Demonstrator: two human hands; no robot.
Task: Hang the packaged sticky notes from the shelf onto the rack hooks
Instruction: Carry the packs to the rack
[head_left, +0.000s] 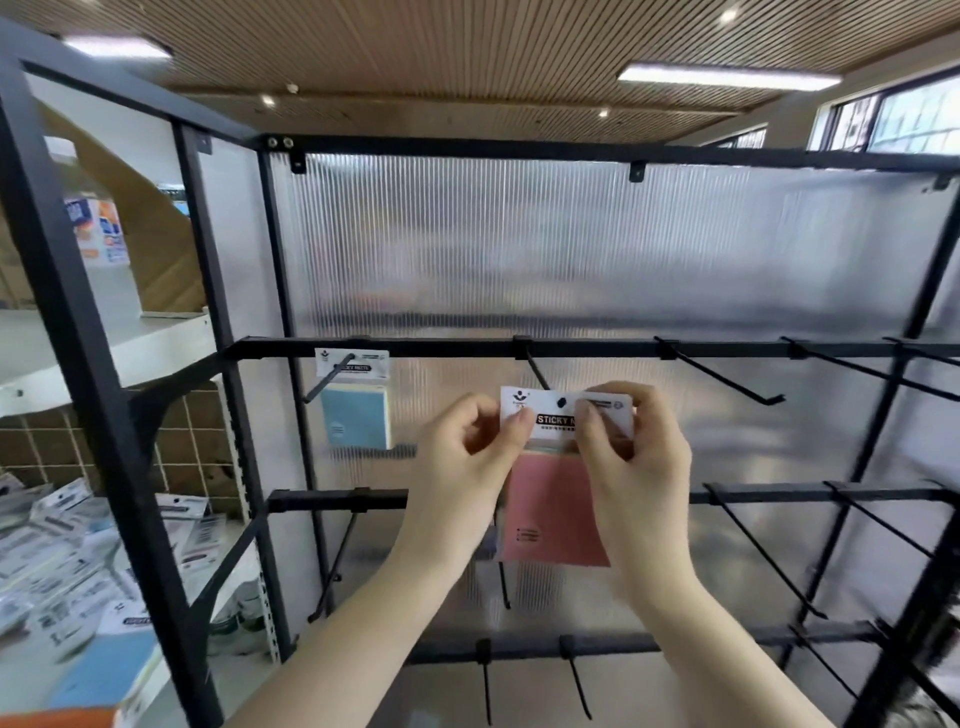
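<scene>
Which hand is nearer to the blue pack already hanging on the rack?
Left. The left hand pinches the left end of the pink pack's header, just right of the blue pack. The right hand pinches the header's right end, farther away.

Sticky notes going onto the rack

Pink packet (556, 506) hangs upright, white header card pinched between fingers (519, 423), its hole at a hook (535, 371) tip; blue packet (356, 415) hangs left of them.

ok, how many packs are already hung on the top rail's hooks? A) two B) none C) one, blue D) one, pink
C: only the blue pack hangs on a hook; the pink pack is held at its header card by the left hand and right hand.
</scene>
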